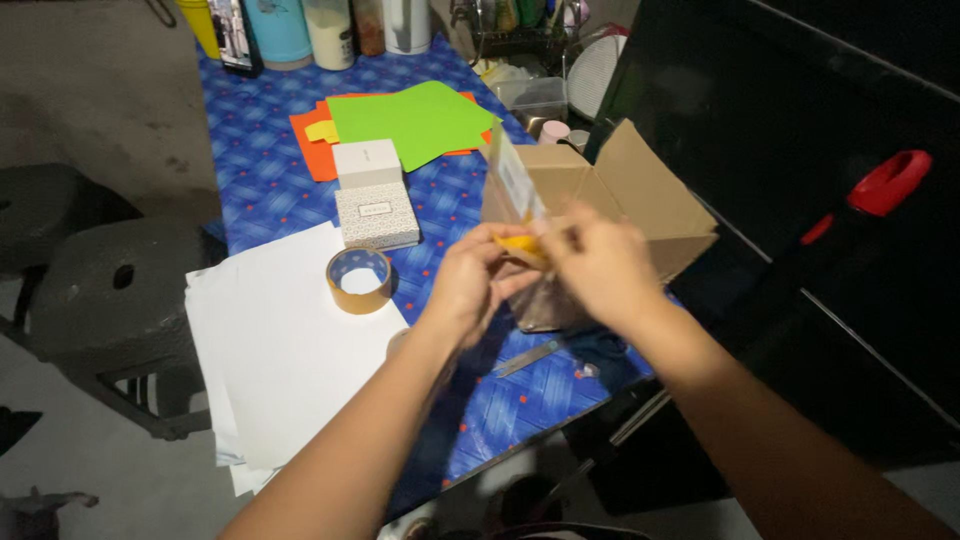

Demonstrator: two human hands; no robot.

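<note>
On my feed: open brown cardboard box [628, 190] at the right edge of the table, flaps up. In front of it a clear plastic pouch [515, 190] with a pale label panel, standing tilted, upper end toward the box. Two small boxes mid-table, touching end to end: plain white one [366, 163] behind, speckled white one [377, 216] with a small pale label in front. A green paper sheet [415, 120] lies over an orange sheet [312, 140]; a small yellow scrap [323, 131] sits on the orange. Roll of tan packing tape [359, 280] lies flat, half on a stack of white paper [280, 350] at the near left. Row of bottles and tumblers [300, 30] along the far edge. Clear plastic tub [535, 98] and a small pink cup [553, 131] behind the cardboard box.

Surface: blue patterned tablecloth [255, 180] with red dots. A metal ruler [527, 357] lies near the front edge. Dark stool [110, 300] left of the table, grey concrete floor. A dark panel fills the right side, with a red handle [885, 183] in front of it.

Hands: left hand [470, 280] and right hand [600, 262] meet just in front of the box, fingers curled and pinching a small yellow piece [522, 246] between them at the pouch's lower part. Both are gripping; I can't tell whether the yellow piece is attached to the pouch or separate.
</note>
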